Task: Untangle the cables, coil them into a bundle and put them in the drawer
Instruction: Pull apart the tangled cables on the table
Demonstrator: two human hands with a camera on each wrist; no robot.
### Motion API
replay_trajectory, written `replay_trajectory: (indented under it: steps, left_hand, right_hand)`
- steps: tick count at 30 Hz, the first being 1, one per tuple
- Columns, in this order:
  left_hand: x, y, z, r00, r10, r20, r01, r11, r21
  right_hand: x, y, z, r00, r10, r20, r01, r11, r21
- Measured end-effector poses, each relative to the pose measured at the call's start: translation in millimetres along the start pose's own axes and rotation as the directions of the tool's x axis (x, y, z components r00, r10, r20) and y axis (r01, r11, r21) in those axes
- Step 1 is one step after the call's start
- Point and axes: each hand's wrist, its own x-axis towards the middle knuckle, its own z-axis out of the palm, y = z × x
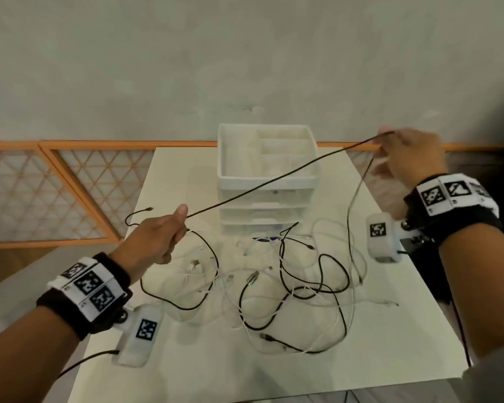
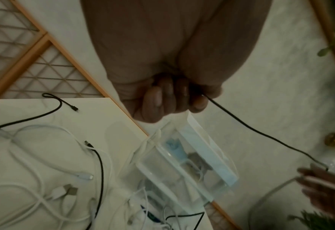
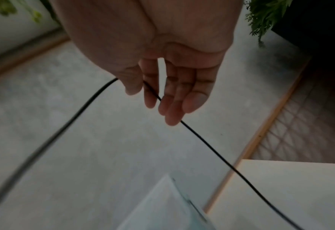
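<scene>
Left hand is fisting a thin black cable, stretching it to the right hand, whose loose fingers are hooking it above the white table.

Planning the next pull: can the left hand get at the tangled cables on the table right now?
Probably not yet. The left hand is raised, gripping the black cable stretched to the right hand. The tangled cables lie uncovered just below.

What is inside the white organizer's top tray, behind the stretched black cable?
The top tray shows only white dividers and seems empty; blur hides details. The black cable, held between the left hand and right hand, crosses before it.
</scene>
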Motion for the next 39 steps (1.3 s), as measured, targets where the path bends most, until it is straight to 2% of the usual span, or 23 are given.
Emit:
replay_trajectory:
  steps: [2,5,7,8,10,12,15,16,17,20,22,26,28,29,31,33,36,39]
  left_hand:
    - [0,-5,8,1.0,0.0,-0.027,0.0,1.0,0.017]
    - [0,-15,19,1.0,-0.009,-0.014,0.009,0.998,0.059]
    - [-1,-22,24,1.0,-0.016,0.015,0.014,0.997,0.074]
    - [-2,-26,26,1.0,-0.012,0.024,0.01,0.997,0.078]
    - [-4,-34,29,1.0,-0.011,0.022,0.009,0.997,0.078]
    - [-6,-41,31,0.999,-0.048,0.008,0.047,0.994,0.094]
    - [-6,-48,37,0.99,-0.127,-0.06,0.134,0.983,0.128]
    - [-7,-50,40,0.985,-0.15,-0.083,0.16,0.979,0.126]
    - [-7,-50,43,0.982,-0.166,-0.095,0.177,0.977,0.119]
    - [-8,-54,52,0.977,-0.203,-0.065,0.208,0.974,0.093]
    - [-12,-55,57,0.981,-0.191,-0.014,0.192,0.978,0.078]
    - [-17,-59,63,0.992,-0.085,0.096,0.071,0.987,0.145]
    - [-18,-62,62,0.993,-0.021,0.12,-0.013,0.962,0.274]
    - [-19,-64,60,0.991,0.015,0.132,-0.059,0.941,0.334]
    - [-18,-66,57,0.985,0.08,0.154,-0.134,0.914,0.382]
    - [-16,-66,55,0.972,0.137,0.193,-0.197,0.919,0.341]
    - [-15,-56,59,0.951,0.198,0.237,-0.251,0.943,0.219]
    - [-14,-40,64,0.929,0.24,0.283,-0.301,0.933,0.197]
  right_hand:
    - [2,-10,-2,0.996,-0.052,-0.078,0.06,0.993,0.101]
    - [-5,-4,6,0.992,-0.1,-0.079,0.105,0.992,0.066]
    - [-12,22,17,0.999,-0.047,0.003,0.047,0.998,-0.041]
    - [-18,40,24,0.996,-0.001,0.084,0.011,0.992,-0.123]
    - [-35,78,39,0.944,0.149,0.294,-0.039,0.936,-0.35]
    - [-64,101,52,0.898,0.241,0.368,-0.02,0.857,-0.514]
    - [-122,112,78,0.886,0.17,0.431,0.062,0.879,-0.474]
    - [-143,115,89,0.86,0.138,0.491,0.114,0.886,-0.45]
    - [-162,117,102,0.812,0.111,0.573,0.181,0.886,-0.428]
    - [-210,115,146,0.607,0.064,0.792,0.372,0.858,-0.355]
    - [-232,107,175,0.545,0.075,0.835,0.413,0.843,-0.345]
    - [-254,97,210,0.555,0.115,0.824,0.463,0.78,-0.421]
    - [-255,90,212,0.56,0.085,0.824,0.495,0.764,-0.415]
    - [-251,84,208,0.568,0.06,0.821,0.483,0.784,-0.39]
    - [-236,68,194,0.605,-0.016,0.796,0.407,0.865,-0.292]
    - [-213,48,173,0.646,-0.129,0.753,0.353,0.924,-0.145]
    - [-181,13,136,0.689,-0.285,0.667,0.416,0.909,-0.042]
    - [-156,-15,101,0.809,-0.356,0.468,0.409,0.912,-0.013]
